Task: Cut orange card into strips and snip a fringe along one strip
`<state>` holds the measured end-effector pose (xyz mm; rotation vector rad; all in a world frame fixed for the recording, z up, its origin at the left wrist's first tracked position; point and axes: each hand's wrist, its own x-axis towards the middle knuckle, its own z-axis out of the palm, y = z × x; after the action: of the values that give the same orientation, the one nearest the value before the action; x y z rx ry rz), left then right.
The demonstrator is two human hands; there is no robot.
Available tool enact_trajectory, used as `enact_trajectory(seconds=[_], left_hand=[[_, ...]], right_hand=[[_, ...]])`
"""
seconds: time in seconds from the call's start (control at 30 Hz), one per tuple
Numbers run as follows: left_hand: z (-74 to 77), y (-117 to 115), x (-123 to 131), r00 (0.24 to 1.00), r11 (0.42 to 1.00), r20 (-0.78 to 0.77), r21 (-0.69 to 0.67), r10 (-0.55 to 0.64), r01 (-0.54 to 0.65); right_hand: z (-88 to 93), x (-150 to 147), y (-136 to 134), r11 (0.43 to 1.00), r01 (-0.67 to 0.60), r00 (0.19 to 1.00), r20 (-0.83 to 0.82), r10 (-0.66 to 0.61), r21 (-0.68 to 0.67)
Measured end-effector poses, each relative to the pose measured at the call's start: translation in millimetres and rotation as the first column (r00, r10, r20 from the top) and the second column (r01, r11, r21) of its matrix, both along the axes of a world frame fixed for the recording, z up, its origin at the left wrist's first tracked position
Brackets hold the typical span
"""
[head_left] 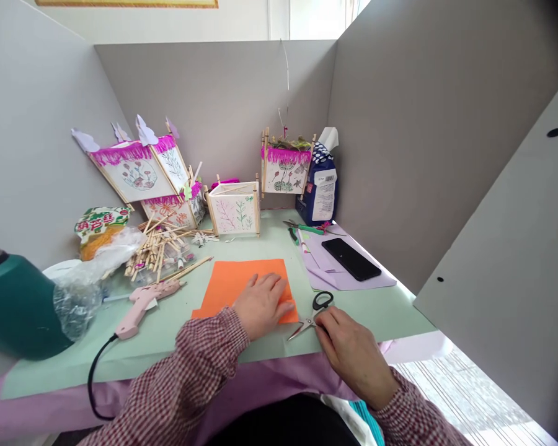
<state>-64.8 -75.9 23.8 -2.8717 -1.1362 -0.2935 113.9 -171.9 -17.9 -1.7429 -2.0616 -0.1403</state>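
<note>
An orange sheet of paper lies on the pale green table covering in front of me. My left hand rests palm down on its right part, fingers stretched out and slightly apart. Just right of the paper, a pair of scissors lies with its blades a little apart, tips toward the table's front edge. One black handle loop shows; the other is hidden under my right hand, whose fingers are curled over it at the table edge.
A pink glue gun and wooden sticks lie at left, beside a green container. Small drawn-on paper lanterns stand behind. A black phone rests on lilac paper with pliers nearby. Grey partitions enclose the table.
</note>
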Motion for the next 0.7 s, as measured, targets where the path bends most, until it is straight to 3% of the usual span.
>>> enact_trajectory(seconds=[0.13,0.23,0.7], left_hand=[[-31.7,22,11,0.999,0.999,-0.041,-0.027,0.034,-0.035],[-44.4,29,8,0.998,0.998,-0.05,-0.049,0.032,-0.034],[-47.5,31,4,0.996,0.996,-0.085,-0.087,0.012,-0.019]], right_hand=[[-4.0,-6,1,0.999,0.007,0.999,0.04,-0.009,0.037],[-6.7,-11,1,0.998,0.033,0.998,0.048,-0.035,0.044],[-12.8,-15,17,0.992,0.006,0.986,0.162,-0.027,0.128]])
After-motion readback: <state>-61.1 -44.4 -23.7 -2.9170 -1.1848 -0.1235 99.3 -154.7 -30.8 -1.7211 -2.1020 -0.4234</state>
